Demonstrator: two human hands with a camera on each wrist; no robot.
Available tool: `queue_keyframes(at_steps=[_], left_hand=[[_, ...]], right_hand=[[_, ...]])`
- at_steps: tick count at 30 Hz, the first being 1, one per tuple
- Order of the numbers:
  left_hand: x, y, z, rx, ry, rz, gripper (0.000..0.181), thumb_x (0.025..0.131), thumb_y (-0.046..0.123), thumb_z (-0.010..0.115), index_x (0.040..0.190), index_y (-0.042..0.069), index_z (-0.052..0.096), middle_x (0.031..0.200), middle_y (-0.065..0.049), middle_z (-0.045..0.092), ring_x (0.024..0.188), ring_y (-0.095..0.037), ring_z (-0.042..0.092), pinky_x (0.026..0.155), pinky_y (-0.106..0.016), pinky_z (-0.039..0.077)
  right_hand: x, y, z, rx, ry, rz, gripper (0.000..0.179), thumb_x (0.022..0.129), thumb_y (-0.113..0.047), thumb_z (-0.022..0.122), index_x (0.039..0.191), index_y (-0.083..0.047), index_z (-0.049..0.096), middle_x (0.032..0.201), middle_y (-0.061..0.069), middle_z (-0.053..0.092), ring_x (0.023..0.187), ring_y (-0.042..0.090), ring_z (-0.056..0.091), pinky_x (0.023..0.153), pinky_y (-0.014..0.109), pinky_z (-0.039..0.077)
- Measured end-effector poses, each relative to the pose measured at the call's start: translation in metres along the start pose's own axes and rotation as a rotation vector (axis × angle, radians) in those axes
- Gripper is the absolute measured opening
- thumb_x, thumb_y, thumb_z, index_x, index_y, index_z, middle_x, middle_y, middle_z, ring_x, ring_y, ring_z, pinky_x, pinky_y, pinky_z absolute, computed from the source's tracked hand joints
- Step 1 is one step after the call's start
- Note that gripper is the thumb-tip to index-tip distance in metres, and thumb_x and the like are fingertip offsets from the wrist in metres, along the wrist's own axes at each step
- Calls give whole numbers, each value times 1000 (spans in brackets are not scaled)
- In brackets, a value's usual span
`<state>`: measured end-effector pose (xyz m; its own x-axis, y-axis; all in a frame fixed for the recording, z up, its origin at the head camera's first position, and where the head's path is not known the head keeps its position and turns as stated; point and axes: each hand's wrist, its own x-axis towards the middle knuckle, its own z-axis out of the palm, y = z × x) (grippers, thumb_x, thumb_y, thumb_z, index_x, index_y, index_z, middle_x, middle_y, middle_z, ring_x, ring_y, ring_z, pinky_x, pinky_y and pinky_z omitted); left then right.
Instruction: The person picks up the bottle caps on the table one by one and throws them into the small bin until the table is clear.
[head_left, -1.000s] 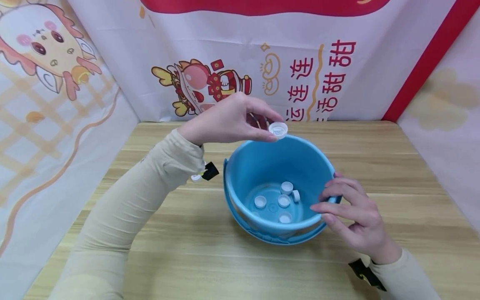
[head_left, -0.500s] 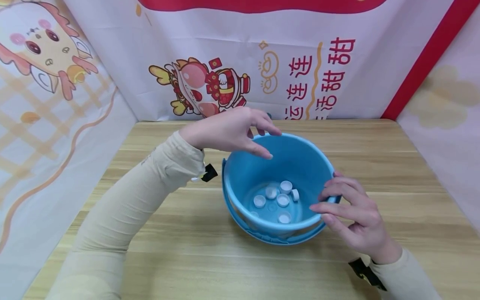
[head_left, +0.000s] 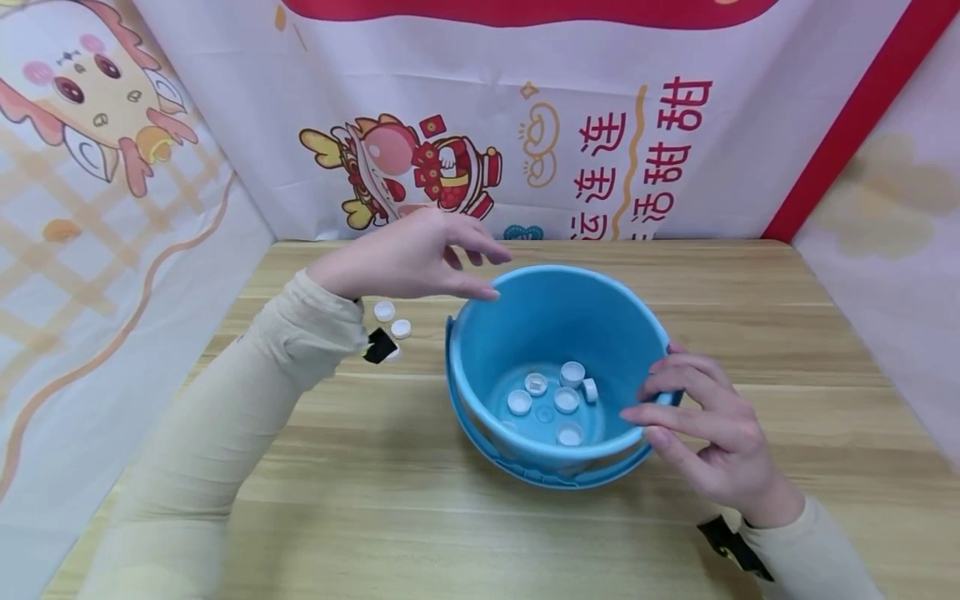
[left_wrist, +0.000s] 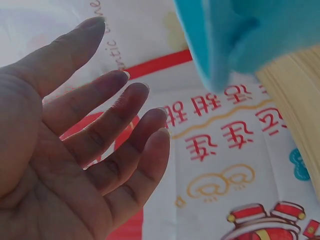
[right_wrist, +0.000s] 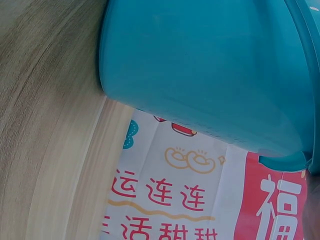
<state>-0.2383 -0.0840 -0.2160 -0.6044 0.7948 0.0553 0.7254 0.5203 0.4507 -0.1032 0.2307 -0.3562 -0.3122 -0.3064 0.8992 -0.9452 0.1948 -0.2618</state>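
Note:
A blue bucket [head_left: 566,312] stands on the wooden table with several white bottle caps [head_left: 566,400] scattered over its bottom. Over the bucket's left rim hovers my left hand [head_left: 416,254], its fingers extended and holding nothing. The left wrist view shows that bare palm [left_wrist: 95,145] with the fingers spread a little and the bucket [left_wrist: 215,45] beyond. On the right side, my right hand [head_left: 712,437] grips the bucket's rim between thumb and fingers. In the right wrist view the bucket's outer wall [right_wrist: 210,65] fills the top, and the hand is almost wholly out of frame.
Left of the bucket, several white caps lie on the table, two in plain sight, one cap [head_left: 384,311] behind another cap [head_left: 401,328]. A further one is partly covered by the black wrist strap [head_left: 380,346]. The bucket's handle [head_left: 551,479] hangs down in front. Printed cloth [head_left: 450,67] walls the table.
My left hand let go of a white cap, which dropped into the bucket among the others. Afterwards it moved left toward the rim, uncovering caps on the table. My right hand stayed put.

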Motion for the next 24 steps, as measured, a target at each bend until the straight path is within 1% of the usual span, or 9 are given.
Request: queue_keyframes(at_steps=[3,6,9,11,12,16,20,22,24], left_hand=[[-11,-16,1,-20,19,-43,45,85,34,80,125,16,70,118,5,67,98,-11,62,77,-28,57],[-24,-35,5,-44,28,-107,45,86,37,78,126,17,69,117,5,67,98,-12,63,78,-31,57],[-36,-58,12,-63,34,-163,46,87,40,77,127,19,69,116,6,68,97,-12,64,78,-32,57],[-42,-74,18,-82,41,-191,45,87,39,77,126,18,69,116,4,68,97,-12,64,79,-33,57],[-45,-82,22,-88,44,-202,44,87,37,77,125,18,70,115,4,69,96,-13,65,79,-33,57],[-56,-114,39,-88,46,-285,37,88,32,77,121,15,72,112,1,70,94,-15,65,80,-35,56],[-66,-144,61,-74,15,-384,33,88,28,77,117,11,73,107,-3,71,92,-19,64,79,-38,54],[-72,-159,72,-72,-4,-415,33,88,25,77,116,8,73,105,-4,71,92,-21,63,79,-39,53],[-78,-172,82,-84,-13,-444,32,87,23,79,114,8,74,102,-2,71,92,-21,63,79,-39,52]], right_hand=[[1,-1,0,-2,-5,3,29,97,-24,66,87,1,77,90,21,63,103,33,52,110,42,35],[1,-2,-1,-8,-10,8,29,97,-24,66,87,1,77,90,21,63,103,33,52,110,41,35],[1,-2,-1,-6,-16,14,29,97,-24,66,88,1,77,91,21,63,104,33,52,110,42,35],[1,-2,-2,-5,-18,16,28,97,-24,66,88,1,77,91,21,64,105,33,52,111,42,35],[0,-2,-2,-5,-18,17,28,97,-24,66,88,1,77,91,21,64,105,33,52,111,42,34],[-1,-2,-2,-8,-17,18,28,97,-23,66,88,0,78,91,21,64,104,33,52,111,43,34],[-1,-2,-2,-11,-15,17,28,97,-23,66,88,0,78,91,21,64,104,33,52,111,44,34],[-2,-2,-2,-14,-19,20,28,97,-24,66,88,0,78,91,21,64,104,33,52,111,43,34],[-2,-2,-2,-17,-26,27,28,97,-24,66,89,0,78,92,20,64,104,33,52,111,43,34]])
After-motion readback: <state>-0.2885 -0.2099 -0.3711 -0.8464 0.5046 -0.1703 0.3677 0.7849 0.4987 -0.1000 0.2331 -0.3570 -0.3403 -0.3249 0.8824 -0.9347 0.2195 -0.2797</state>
